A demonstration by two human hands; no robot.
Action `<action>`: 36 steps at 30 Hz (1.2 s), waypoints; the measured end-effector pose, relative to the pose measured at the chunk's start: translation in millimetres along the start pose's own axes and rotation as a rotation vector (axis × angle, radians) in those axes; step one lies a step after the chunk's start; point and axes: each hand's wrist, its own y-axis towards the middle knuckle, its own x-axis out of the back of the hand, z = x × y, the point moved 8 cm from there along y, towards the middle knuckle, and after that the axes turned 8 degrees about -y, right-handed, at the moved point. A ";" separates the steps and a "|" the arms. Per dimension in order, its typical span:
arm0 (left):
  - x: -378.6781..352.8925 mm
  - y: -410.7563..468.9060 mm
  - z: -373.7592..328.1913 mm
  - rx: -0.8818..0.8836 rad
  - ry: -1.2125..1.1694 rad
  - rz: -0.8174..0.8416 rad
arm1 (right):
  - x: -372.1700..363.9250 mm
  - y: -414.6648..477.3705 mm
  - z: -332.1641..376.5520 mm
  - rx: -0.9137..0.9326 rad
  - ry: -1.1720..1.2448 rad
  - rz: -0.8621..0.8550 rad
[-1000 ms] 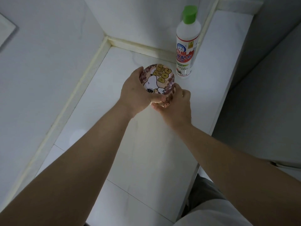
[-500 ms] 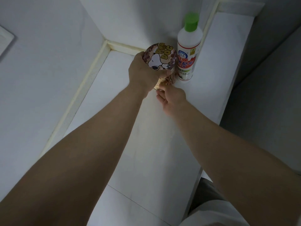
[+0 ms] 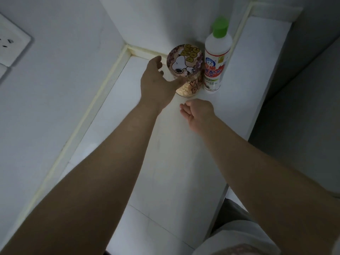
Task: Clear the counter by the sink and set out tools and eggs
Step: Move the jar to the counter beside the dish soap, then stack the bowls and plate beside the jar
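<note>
A jar with a cartoon-dog lid and pale flakes inside stands upright in the back corner of the white counter. It stands close against a white bottle with a green cap on its right. My left hand is beside the jar's left side with fingers spread, the thumb near the jar's lower part; it does not grip the jar. My right hand hovers just in front of the jar, fingers loosely curled, holding nothing.
White walls close the counter on the left and at the back. A wall socket sits on the left wall. The counter's front edge runs down the right, with a grey floor beyond.
The jar was carried back into the corner and set down beside the bottle. My left hand has let go of it. My right hand drew back toward me.
</note>
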 end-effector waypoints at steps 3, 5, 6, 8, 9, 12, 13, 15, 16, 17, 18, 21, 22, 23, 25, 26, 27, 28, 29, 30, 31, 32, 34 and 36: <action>38.4 -53.2 6.7 0.002 -0.039 -0.123 | 4.3 -31.5 -11.5 0.052 -0.061 0.010; 61.8 -93.5 28.0 0.081 -0.113 -0.203 | 8.0 -55.0 -14.5 0.141 -0.153 0.033; 73.8 -117.8 43.9 0.139 -0.148 -0.248 | 9.1 -68.3 -17.7 0.189 -0.205 0.037; 89.6 -164.1 77.1 0.254 -0.229 -0.315 | 8.4 -92.3 -22.9 0.282 -0.315 0.048; 92.1 -184.1 92.7 0.316 -0.277 -0.336 | 6.2 -103.7 -26.9 0.311 -0.375 0.062; 100.0 -240.1 126.4 0.441 -0.412 -0.432 | -16.9 -135.6 -56.0 0.360 -0.558 0.205; 101.9 -251.8 131.4 0.447 -0.436 -0.464 | -24.1 -145.0 -64.0 0.386 -0.619 0.250; 112.1 -286.7 138.2 0.441 -0.470 -0.549 | -35.1 -170.9 -85.0 0.471 -0.770 0.330; 115.8 -294.7 137.5 0.416 -0.472 -0.570 | -38.0 -179.9 -86.8 0.521 -0.819 0.350; 122.9 -313.3 139.0 0.393 -0.466 -0.604 | -40.3 -194.3 -96.7 0.564 -0.862 0.387; 129.9 -329.6 138.5 0.366 -0.447 -0.627 | -40.9 -208.0 -104.7 0.599 -0.892 0.422; 154.0 -385.7 137.0 0.285 -0.378 -0.701 | -40.4 -252.8 -132.1 0.721 -0.982 0.531; 165.3 -413.5 139.3 0.267 -0.370 -0.749 | -41.1 -272.7 -147.4 0.750 -0.999 0.584; 174.8 -439.0 140.7 0.248 -0.365 -0.792 | -40.8 -289.8 -161.1 0.767 -1.008 0.630; 189.1 -492.3 146.2 0.254 -0.391 -0.857 | -42.1 -327.2 -190.5 0.762 -1.015 0.719; 195.7 -520.0 150.2 0.262 -0.406 -0.890 | -42.9 -347.7 -206.8 0.757 -1.029 0.766; 209.1 -564.4 155.6 0.263 -0.412 -0.960 | -46.9 -377.6 -234.2 0.762 -1.059 0.833; 214.6 -594.1 158.6 0.266 -0.421 -0.996 | -47.4 -400.1 -250.4 0.770 -1.081 0.882; 218.7 -623.5 163.2 0.280 -0.428 -1.027 | -46.9 -420.7 -266.9 0.791 -1.110 0.919; 229.1 -671.3 170.4 0.291 -0.430 -1.102 | -48.6 -452.4 -297.0 0.828 -1.142 0.994; 233.1 -702.2 176.4 0.302 -0.440 -1.147 | -47.9 -473.0 -315.7 0.850 -1.161 1.048; 235.4 -724.6 181.6 0.322 -0.451 -1.179 | -48.0 -489.2 -329.2 0.847 -1.160 1.088; 243.7 -802.2 193.2 0.345 -0.475 -1.337 | -45.2 -539.7 -382.4 0.844 -1.165 1.249; 246.1 -855.7 198.3 0.359 -0.498 -1.445 | -42.6 -577.5 -419.6 0.822 -1.163 1.351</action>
